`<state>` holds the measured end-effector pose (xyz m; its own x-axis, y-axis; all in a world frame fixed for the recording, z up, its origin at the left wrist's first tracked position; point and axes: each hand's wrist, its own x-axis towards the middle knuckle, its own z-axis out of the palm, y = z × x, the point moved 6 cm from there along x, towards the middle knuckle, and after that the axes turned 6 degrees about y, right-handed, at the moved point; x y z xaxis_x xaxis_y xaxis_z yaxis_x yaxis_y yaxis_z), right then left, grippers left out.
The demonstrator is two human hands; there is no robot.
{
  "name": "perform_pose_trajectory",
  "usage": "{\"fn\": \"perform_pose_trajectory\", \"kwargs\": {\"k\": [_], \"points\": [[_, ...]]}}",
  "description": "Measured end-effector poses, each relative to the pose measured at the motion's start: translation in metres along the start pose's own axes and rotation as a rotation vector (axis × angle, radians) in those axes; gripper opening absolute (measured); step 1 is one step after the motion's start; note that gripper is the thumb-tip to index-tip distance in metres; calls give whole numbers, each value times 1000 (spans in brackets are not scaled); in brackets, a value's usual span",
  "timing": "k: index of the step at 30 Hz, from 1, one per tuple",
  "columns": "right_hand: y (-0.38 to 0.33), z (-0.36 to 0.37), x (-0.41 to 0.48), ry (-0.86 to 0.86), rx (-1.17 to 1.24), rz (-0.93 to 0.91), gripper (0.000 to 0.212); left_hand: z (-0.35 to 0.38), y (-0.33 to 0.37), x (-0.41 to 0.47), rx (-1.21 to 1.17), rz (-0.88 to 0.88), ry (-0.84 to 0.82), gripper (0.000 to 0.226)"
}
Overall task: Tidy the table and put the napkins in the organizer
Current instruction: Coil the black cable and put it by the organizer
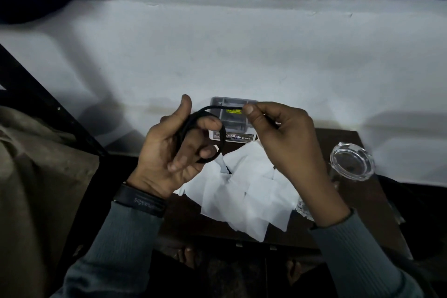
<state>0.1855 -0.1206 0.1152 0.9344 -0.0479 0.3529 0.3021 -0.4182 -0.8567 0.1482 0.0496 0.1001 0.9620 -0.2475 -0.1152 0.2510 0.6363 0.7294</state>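
Both hands shared one black cord (217, 106). Winding it well, I judged, would call for steady tension and even loops. The left hand (174, 152) had its fingers curled through the coil, thumb raised, and the right hand (278, 133) pinched the free end tightly. Just beyond the pinch stood the organizer (233, 100). Beneath both hands lay scattered napkins (242, 196), and rightward sat a glass ashtray (352, 161).

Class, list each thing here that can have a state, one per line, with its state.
black cord: partly coiled, free end drawn out.
left hand: grips the coils.
right hand: pinches the free end.
napkins: heaped loose on the table.
organizer: open-topped, no napkins visible inside.
glass ashtray: upright on the table.
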Motion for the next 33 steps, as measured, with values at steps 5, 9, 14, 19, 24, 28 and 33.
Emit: {"fn": "perform_pose_trajectory", "kwargs": {"k": [5,9,14,19,24,28,33], "points": [[0,2,0,-96,-39,3,24,-8,13,6,-222,206,59,51],[-5,21,-12,-405,-118,-57,29,-19,16,11,-87,353,156,39],[-16,29,-22,-622,-170,-125,38,-19,5,10,323,412,238,37],[-19,8,-9,-450,-2,-50,20,-16,-5,9,922,486,311,38],[-13,-13,7,-138,139,-21,13,-14,-9,14,643,389,320,58],[-2,-12,6,-61,139,13,11,-15,-18,22,263,232,248,72],[9,5,-1,-132,-37,31,20,-13,-23,23,-136,34,141,68]]}}
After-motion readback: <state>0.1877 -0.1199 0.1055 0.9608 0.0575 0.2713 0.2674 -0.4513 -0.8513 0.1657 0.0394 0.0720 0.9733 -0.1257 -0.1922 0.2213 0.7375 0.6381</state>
